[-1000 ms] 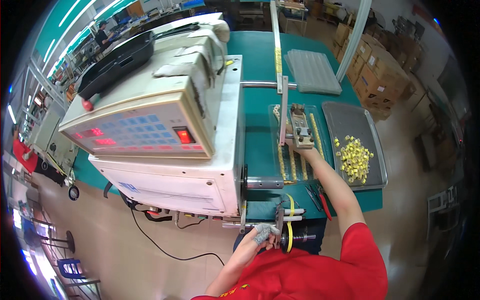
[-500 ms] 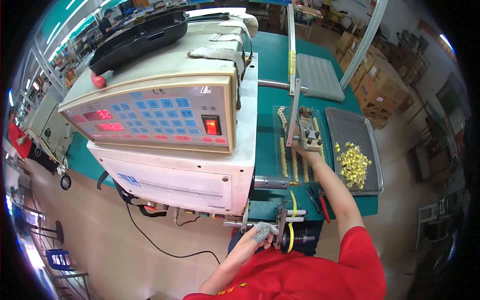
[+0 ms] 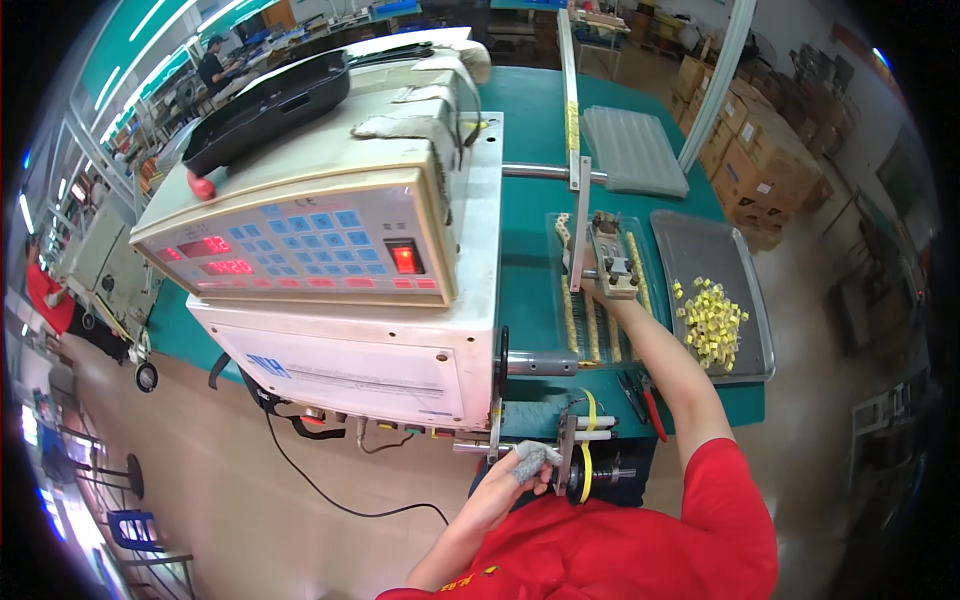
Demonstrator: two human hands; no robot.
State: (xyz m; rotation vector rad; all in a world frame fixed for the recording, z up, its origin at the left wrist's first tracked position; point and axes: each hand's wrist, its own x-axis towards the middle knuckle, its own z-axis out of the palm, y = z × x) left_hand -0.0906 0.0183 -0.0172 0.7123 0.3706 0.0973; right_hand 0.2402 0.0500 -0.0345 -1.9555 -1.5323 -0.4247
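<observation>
My left hand [image 3: 530, 468], with grey wrapping on its fingers, is closed beside the metal bracket [image 3: 565, 458] at the front of the winding machine [image 3: 345, 375]. Whatever its curled fingers hold is too small to make out. My right hand [image 3: 598, 294] reaches forward to the metal clamp fixture [image 3: 615, 265] above a clear plastic tray [image 3: 557, 330]. The fixture and the upright arm [image 3: 579, 225] hide its fingers. Rows of small yellowish parts [image 3: 592, 335] lie in that tray. On the right, a grey metal tray [image 3: 755, 300] bears a heap of small yellow-and-white parts [image 3: 712, 325].
Red-handled pliers [image 3: 654, 412] and a dark tool [image 3: 632, 395] lie near the table's front edge. Stacked clear trays [image 3: 635, 150] sit at the back. Cartons [image 3: 765, 185] stand beyond the table. A black cable [image 3: 350, 510] trails across the floor.
The view has shifted slightly, so the machine sits a little differently in the picture. Both hands keep about the same places beside the bracket and the fixture.
</observation>
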